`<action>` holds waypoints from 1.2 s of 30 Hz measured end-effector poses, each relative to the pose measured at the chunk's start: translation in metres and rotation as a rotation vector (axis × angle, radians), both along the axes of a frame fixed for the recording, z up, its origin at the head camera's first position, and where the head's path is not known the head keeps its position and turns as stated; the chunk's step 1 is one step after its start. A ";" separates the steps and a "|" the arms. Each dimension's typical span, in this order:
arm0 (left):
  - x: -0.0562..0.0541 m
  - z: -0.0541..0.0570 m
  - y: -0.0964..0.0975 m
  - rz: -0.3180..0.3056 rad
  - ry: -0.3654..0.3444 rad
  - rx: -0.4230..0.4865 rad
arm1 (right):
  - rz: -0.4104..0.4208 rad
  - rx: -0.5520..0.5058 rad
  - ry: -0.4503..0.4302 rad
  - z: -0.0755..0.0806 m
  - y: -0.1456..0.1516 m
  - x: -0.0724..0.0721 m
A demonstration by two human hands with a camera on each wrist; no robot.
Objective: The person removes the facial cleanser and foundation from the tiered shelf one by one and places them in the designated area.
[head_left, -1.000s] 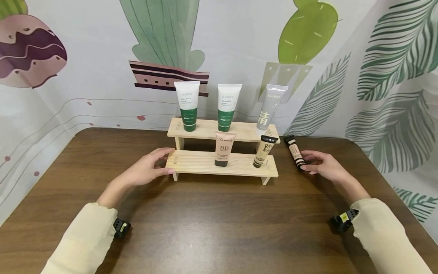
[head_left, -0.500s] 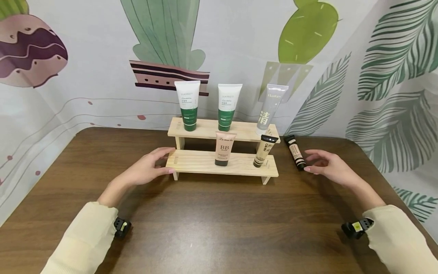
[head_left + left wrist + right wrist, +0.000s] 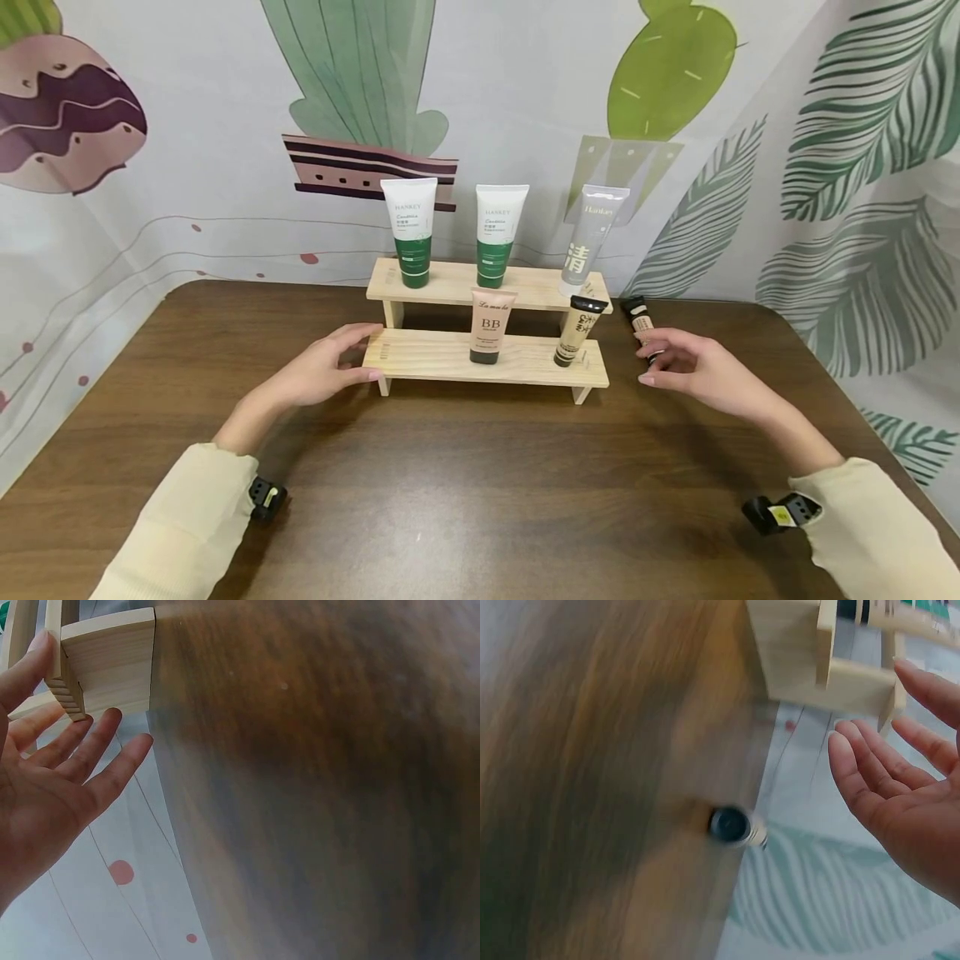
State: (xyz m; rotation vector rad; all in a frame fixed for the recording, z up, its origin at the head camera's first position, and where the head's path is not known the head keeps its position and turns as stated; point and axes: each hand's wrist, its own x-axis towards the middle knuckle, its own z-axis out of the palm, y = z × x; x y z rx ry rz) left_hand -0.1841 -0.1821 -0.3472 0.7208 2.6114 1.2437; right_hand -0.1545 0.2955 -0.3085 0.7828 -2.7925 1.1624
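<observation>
My left hand [image 3: 322,367] is at the left end of a two-tier wooden stand [image 3: 420,354], its thumb by the front edge and index finger by the rear edge. The left wrist view shows its remaining fingers spread and fairly straight beside the stand's end [image 3: 112,660]. My right hand [image 3: 701,371] hovers right of the stand with loosely bent, empty fingers. Behind it a small black and beige tube [image 3: 637,317] lies on the table, partly hidden by the fingers. In the right wrist view that tube's dark cap [image 3: 729,825] appears apart from the hand.
On the upper shelf stand two white and green tubes [image 3: 408,233] [image 3: 498,237] and a grey tube [image 3: 592,242]. The lower shelf bears a pink BB tube [image 3: 490,325] and a beige, black-ended tube [image 3: 577,331]. A patterned cloth [image 3: 525,100] hangs behind the brown table [image 3: 450,483].
My right hand let go of the lying tube, drew slightly right, then moved left in front of it toward the stand. My left hand and the stand have not visibly moved.
</observation>
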 end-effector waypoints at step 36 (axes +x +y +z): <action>0.000 0.000 0.000 0.002 0.026 -0.018 | 0.148 -0.170 -0.060 -0.009 -0.133 -0.002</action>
